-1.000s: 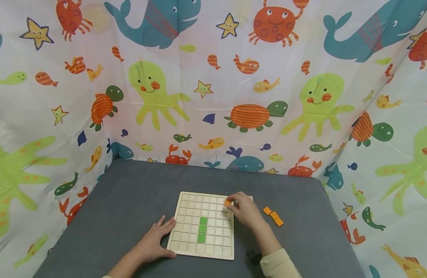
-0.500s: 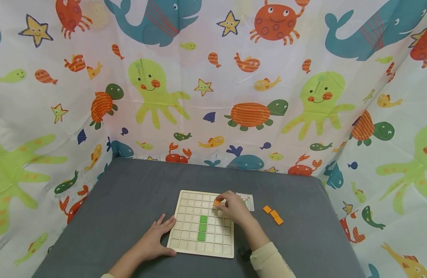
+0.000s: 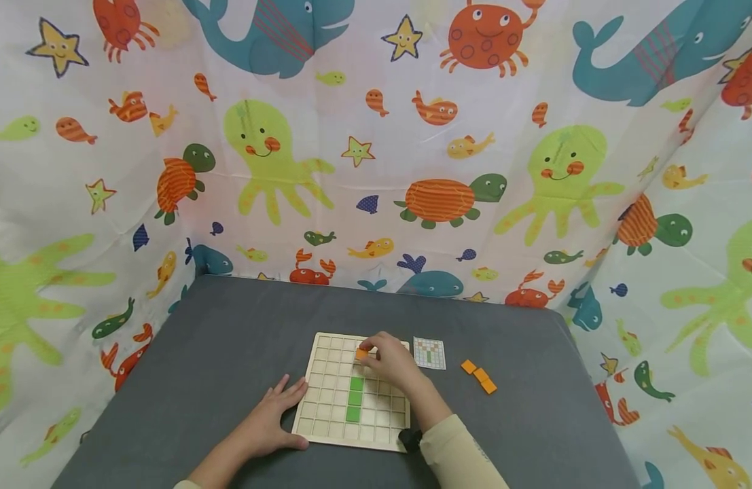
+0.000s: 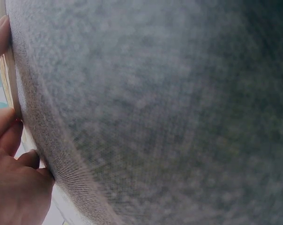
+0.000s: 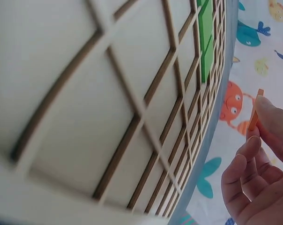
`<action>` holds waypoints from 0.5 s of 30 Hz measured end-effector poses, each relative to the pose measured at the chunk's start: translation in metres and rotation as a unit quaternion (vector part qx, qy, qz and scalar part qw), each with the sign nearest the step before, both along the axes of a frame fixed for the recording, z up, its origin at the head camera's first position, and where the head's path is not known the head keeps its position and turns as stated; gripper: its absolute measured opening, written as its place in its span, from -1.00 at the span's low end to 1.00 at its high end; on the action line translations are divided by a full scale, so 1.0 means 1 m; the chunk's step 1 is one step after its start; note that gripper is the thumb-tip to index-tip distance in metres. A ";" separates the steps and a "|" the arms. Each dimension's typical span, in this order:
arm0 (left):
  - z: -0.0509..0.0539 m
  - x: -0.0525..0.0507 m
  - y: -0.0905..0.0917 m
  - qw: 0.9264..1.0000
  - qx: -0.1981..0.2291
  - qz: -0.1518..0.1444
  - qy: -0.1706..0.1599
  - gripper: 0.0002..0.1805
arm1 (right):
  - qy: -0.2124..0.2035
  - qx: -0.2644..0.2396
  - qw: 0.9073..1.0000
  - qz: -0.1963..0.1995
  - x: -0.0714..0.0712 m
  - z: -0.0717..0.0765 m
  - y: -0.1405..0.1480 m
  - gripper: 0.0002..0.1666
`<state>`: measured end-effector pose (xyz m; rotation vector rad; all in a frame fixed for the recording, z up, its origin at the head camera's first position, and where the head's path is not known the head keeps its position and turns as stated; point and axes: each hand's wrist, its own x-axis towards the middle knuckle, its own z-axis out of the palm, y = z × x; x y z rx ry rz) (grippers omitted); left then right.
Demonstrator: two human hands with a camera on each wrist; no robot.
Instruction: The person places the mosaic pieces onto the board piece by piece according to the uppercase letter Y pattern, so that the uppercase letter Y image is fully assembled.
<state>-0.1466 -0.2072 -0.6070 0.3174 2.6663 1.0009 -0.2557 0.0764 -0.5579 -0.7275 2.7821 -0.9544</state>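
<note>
A light wooden grid board [image 3: 327,409] lies on the grey table. Three green square tiles [image 3: 354,399] form a column in its middle cells. My right hand [image 3: 390,365] pinches an orange square tile [image 3: 362,354] by thumb and fingertips over the upper middle of the board; in the right wrist view that tile [image 5: 256,110] stands on edge between the fingertips, apart from the grid. With fingers spread, my left hand [image 3: 268,420] touches the board's left edge, thumb at the near left corner. The left wrist view shows fingers [image 4: 3,124] against the board's wooden rim.
A small printed grid card [image 3: 429,353] lies just right of the board. Several loose orange tiles [image 3: 481,375] sit in a slanting row farther right on the grey table [image 3: 259,326]. A curtain with sea animals [image 3: 363,163] hangs behind and at both sides.
My right hand has carried the orange tile leftward across the top rows of the board, uncovering the printed card. The left hand stays at the board's edge.
</note>
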 end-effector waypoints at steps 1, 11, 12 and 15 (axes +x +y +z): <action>0.001 0.000 0.000 1.000 -0.001 0.000 0.001 0.29 | -0.001 0.002 1.000 0.000 -0.001 0.000 -0.003 -0.71; 0.000 -0.001 0.000 1.000 -0.007 -0.002 0.003 0.29 | -0.021 0.023 0.999 0.000 -0.011 -0.005 -0.033 -0.72; 0.000 -0.001 0.000 1.000 -0.006 -0.002 0.002 0.29 | -0.021 0.030 0.999 -0.002 -0.012 -0.006 -0.035 -0.72; -0.001 -0.001 0.000 1.000 -0.007 -0.001 -0.001 0.29 | -0.020 0.039 0.999 -0.005 -0.015 -0.009 -0.042 -0.73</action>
